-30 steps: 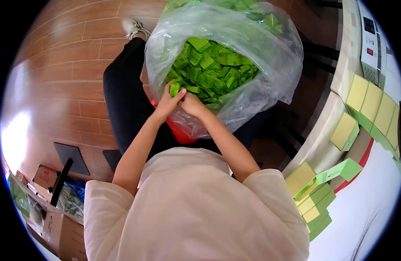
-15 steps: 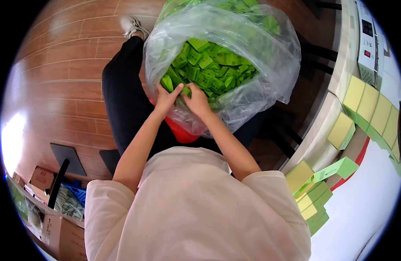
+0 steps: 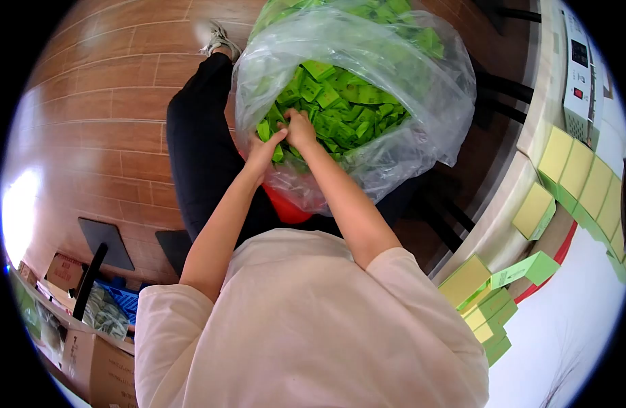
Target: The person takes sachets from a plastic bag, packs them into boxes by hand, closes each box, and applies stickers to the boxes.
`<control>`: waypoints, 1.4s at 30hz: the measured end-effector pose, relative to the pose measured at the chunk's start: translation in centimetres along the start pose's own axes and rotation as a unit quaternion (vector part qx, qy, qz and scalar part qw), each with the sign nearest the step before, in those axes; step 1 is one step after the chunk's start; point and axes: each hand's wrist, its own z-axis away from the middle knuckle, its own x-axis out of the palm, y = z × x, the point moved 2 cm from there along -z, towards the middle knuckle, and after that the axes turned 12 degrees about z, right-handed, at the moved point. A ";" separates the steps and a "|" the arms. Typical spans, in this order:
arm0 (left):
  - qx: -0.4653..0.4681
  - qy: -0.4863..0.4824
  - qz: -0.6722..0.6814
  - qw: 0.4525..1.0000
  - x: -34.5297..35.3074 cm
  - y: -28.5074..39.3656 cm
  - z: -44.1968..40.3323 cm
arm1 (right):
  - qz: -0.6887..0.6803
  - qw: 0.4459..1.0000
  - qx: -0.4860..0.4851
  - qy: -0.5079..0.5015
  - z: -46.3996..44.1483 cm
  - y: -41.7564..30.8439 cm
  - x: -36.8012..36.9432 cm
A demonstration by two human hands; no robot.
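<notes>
A large clear plastic bag [image 3: 432, 126] stands open in front of me, filled with small green packets [image 3: 347, 112]. Both hands are inside its near left rim. My left hand [image 3: 261, 154] is closed around a few green packets, which stick out above and beside its thumb. Touching it or almost so, my right hand [image 3: 300, 131] has its fingers curled over the packets by the left fingertips. What lies under those right fingers is hidden. Something red [image 3: 286, 204] shows beneath the bag, between my legs.
On the white table at right stand several green-and-yellow boxes [image 3: 577, 170], one open green box [image 3: 527, 270] and a white machine with a red switch [image 3: 579, 94]. Cardboard boxes [image 3: 99, 367] and a blue crate [image 3: 120, 299] are at lower left. Dark table legs stand right of the bag.
My right hand has moved up and left, over the left fingertips, and its fingers are more curled. The left hand stays by the bag's rim. The whole view has shifted slightly.
</notes>
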 end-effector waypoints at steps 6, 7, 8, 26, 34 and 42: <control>-0.028 0.000 0.016 0.999 0.4 0.9 0.7 | -0.161 0.984 0.037 -0.061 -0.1 1.2 -1.8; -0.040 0.007 0.024 0.999 0.7 1.5 1.0 | -0.210 0.975 0.051 -0.042 0.3 2.1 -2.4; -0.051 0.014 0.033 0.998 0.9 1.6 1.1 | -0.207 0.976 0.054 -0.040 0.9 2.6 -3.4; -0.043 -0.048 0.060 0.996 0.7 1.1 0.2 | 0.007 0.969 -0.076 -0.237 1.6 -1.7 -9.1; 0.020 0.003 0.005 1.000 0.7 0.7 -0.2 | 0.034 0.999 0.033 0.016 -4.9 -2.6 -5.7; 0.039 0.009 0.072 0.997 0.5 -0.1 -1.0 | -0.033 0.995 -0.018 0.088 -0.2 -1.0 -7.0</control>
